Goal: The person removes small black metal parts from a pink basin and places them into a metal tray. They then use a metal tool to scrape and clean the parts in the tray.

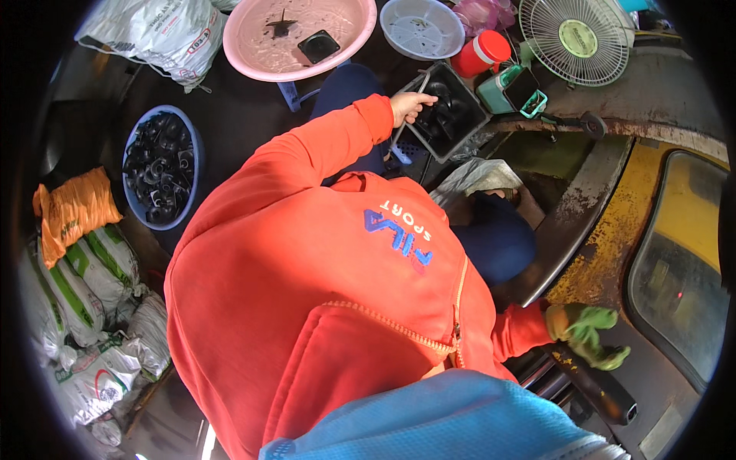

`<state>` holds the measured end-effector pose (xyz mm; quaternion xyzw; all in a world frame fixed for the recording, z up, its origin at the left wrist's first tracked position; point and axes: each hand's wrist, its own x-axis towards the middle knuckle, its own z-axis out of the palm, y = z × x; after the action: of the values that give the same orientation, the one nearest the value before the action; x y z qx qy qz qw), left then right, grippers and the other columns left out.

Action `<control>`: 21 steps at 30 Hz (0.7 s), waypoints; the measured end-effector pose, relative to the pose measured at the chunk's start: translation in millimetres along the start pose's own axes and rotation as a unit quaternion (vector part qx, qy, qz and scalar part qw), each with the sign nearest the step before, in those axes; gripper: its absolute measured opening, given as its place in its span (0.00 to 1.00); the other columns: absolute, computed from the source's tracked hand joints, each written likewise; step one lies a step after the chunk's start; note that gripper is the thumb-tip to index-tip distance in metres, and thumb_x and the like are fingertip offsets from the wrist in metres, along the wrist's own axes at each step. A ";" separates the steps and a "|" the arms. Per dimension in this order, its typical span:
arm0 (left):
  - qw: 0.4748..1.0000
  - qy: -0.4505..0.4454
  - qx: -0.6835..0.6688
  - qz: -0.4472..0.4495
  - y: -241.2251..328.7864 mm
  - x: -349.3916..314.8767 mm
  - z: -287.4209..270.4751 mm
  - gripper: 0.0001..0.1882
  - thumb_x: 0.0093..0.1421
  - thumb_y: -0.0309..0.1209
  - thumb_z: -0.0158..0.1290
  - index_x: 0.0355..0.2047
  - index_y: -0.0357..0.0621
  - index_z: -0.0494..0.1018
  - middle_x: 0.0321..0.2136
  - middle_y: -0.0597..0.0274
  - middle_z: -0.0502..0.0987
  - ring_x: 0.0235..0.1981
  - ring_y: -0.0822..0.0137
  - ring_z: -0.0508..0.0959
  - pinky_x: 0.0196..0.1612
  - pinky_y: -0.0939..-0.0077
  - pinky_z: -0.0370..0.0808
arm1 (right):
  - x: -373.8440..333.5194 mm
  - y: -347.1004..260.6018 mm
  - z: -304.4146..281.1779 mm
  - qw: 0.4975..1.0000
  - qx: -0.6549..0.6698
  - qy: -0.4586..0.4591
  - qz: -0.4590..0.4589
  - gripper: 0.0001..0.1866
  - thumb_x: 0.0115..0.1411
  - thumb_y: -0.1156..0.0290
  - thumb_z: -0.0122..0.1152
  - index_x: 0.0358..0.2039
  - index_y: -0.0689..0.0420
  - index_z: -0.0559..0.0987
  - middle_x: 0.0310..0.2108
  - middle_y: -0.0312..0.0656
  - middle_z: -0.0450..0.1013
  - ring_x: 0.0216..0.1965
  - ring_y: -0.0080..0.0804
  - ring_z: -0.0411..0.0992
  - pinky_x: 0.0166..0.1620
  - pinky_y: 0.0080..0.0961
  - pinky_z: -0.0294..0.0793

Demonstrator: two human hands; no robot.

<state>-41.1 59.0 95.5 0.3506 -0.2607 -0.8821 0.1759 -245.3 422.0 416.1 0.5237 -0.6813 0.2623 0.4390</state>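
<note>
My left hand (412, 108), bare, reaches across the near-left rim of a black plastic crate (468, 132). Its fingers are curled together beside a thin grey bar along that rim; what they hold, if anything, is hidden. Inside the crate lie several glossy black curved parts (442, 115). On the far right my right hand (590, 335), in a green and brown work glove, has its fingers apart. It hovers or rests above a dark, worn metal bar (602, 391) on the yellow machine (602, 218); whether it touches cannot be told.
A pink basin (244, 61) of water holds a square black part. Nearby stand a pale blue basin (422, 29), a red-lidded jug (491, 47), a teal holder (502, 90) and a fan (576, 40). Left, a blue tub (195, 165) of black parts sits near stacked sacks (107, 276).
</note>
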 end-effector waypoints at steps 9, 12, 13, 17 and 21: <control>0.994 0.112 0.005 -0.017 -9.6 4.9 -6.8 0.14 0.53 0.40 0.60 0.30 0.48 0.69 0.15 0.77 0.59 0.14 0.81 0.55 0.17 0.85 0.51 | -0.5 2.6 -9.1 0.997 -0.082 0.014 -0.011 0.19 0.54 0.61 0.57 0.42 0.60 0.71 0.33 0.43 0.72 0.30 0.34 0.71 0.32 0.30 0.68; 0.991 0.128 0.025 -0.014 -7.1 6.5 -8.1 0.13 0.53 0.40 0.60 0.30 0.48 0.69 0.15 0.77 0.59 0.14 0.81 0.55 0.17 0.85 0.51 | 1.5 7.5 -15.7 0.990 -0.137 0.033 -0.019 0.20 0.54 0.60 0.56 0.42 0.60 0.70 0.33 0.43 0.72 0.30 0.35 0.71 0.32 0.31 0.67; 0.991 0.132 0.023 -0.015 -6.4 7.1 -8.3 0.13 0.54 0.40 0.60 0.29 0.49 0.69 0.15 0.77 0.59 0.14 0.81 0.55 0.17 0.85 0.51 | 2.5 9.5 -18.1 0.985 -0.163 0.043 -0.025 0.20 0.54 0.60 0.56 0.42 0.60 0.70 0.33 0.43 0.72 0.30 0.35 0.71 0.32 0.31 0.67; 0.994 0.102 0.003 -0.029 -7.9 10.1 -8.3 0.13 0.54 0.39 0.59 0.27 0.50 0.67 0.15 0.76 0.59 0.13 0.81 0.55 0.17 0.85 0.51 | 13.1 16.2 -32.9 0.952 -0.289 0.085 -0.047 0.20 0.55 0.59 0.56 0.42 0.61 0.70 0.34 0.43 0.72 0.30 0.36 0.70 0.32 0.32 0.67; 0.996 0.087 0.023 -0.023 -10.1 6.9 -16.2 0.12 0.55 0.39 0.58 0.27 0.53 0.65 0.14 0.77 0.59 0.13 0.81 0.54 0.17 0.83 0.51 | 21.6 16.4 -52.8 0.903 -0.405 0.128 -0.060 0.21 0.55 0.59 0.56 0.43 0.61 0.70 0.34 0.44 0.72 0.31 0.37 0.70 0.32 0.32 0.66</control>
<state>-35.6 58.2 75.9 0.4356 -0.2567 -0.8460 0.1693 -245.2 459.8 461.9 0.3023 -0.6342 0.0013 0.7116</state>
